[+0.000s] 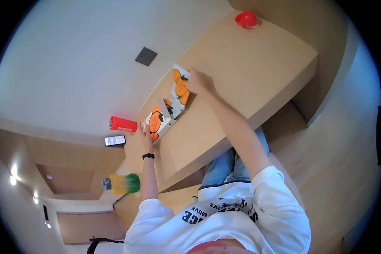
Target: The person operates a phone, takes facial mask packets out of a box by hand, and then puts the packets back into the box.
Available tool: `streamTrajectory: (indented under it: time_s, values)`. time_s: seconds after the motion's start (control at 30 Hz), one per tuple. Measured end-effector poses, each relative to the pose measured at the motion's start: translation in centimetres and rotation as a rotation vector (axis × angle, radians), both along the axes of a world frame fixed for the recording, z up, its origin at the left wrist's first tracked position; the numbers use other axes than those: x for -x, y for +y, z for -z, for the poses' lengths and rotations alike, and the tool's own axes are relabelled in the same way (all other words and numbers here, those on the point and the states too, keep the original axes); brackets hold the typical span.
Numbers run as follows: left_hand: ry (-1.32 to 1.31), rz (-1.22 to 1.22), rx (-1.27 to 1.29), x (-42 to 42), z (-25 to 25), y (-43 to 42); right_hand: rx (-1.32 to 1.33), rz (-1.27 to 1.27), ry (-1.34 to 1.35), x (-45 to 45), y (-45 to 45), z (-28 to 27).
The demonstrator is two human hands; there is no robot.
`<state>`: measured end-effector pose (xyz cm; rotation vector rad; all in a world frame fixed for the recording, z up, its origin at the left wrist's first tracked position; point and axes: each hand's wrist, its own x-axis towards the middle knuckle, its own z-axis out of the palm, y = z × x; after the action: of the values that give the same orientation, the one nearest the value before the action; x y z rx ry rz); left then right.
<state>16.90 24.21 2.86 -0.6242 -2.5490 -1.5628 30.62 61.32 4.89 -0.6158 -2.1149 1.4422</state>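
A white box with orange-fruit print (155, 122) rests on the wooden desk near the wall. My left hand (146, 132), with a black band on its wrist, holds the box's left side. The box's upper right end is open. Touching that end, white packets with the same orange print (181, 91) stretch up and to the right. My right hand (196, 81) grips the far end of the packets, its fingers closed. Whether the lower packet is still partly inside the box is hard to tell.
Left of the box are a red bottle (125, 124) and a phone with a lit screen (115, 140). A yellow-green bottle (125, 184) stands beside my left forearm. A red object (246, 18) sits at the desk's far right end. A dark socket plate (146, 56) is on the wall.
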Motion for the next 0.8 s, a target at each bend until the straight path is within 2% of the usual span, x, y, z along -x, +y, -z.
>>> streamTrajectory:
  time_s: [0.03,0.13,0.17,0.3,0.4,0.5,0.57,0.67,0.7,0.8]
  values:
    - [0.030,-0.036,-0.040,0.0,0.0,0.4,-0.053,0.011,-0.004,-0.2,-0.8,-0.3]
    - [0.162,-0.157,0.428,-3.0,-2.7,2.2,-0.151,0.038,-0.025,0.1,-2.8,0.6]
    - [0.202,-0.153,0.316,-1.0,-0.8,1.1,-0.139,0.033,-0.026,0.5,-3.4,0.8]
    - [0.147,-0.152,0.213,-0.3,0.4,0.6,-0.055,-0.152,0.091,1.5,-7.7,2.2]
    - [0.220,-0.246,0.235,-1.8,-0.5,1.5,-0.235,-0.302,0.063,1.7,-9.3,2.1]
    - [0.202,-0.217,0.099,0.2,1.5,0.3,-0.003,-0.091,-0.007,2.5,-7.7,2.1]
    - [0.187,-0.212,0.017,-0.3,1.8,0.4,0.164,-0.081,-0.158,2.3,-5.9,0.7]
    - [0.234,-0.249,-0.019,-0.8,1.4,0.8,0.684,-0.195,0.116,3.4,-5.9,3.3]
    - [0.221,-0.262,-0.027,-0.9,1.0,1.1,0.781,-0.199,0.152,3.4,-6.1,3.6]
    - [0.188,-0.279,-0.044,-1.4,0.5,1.0,1.072,-0.042,0.423,3.9,-5.7,5.1]
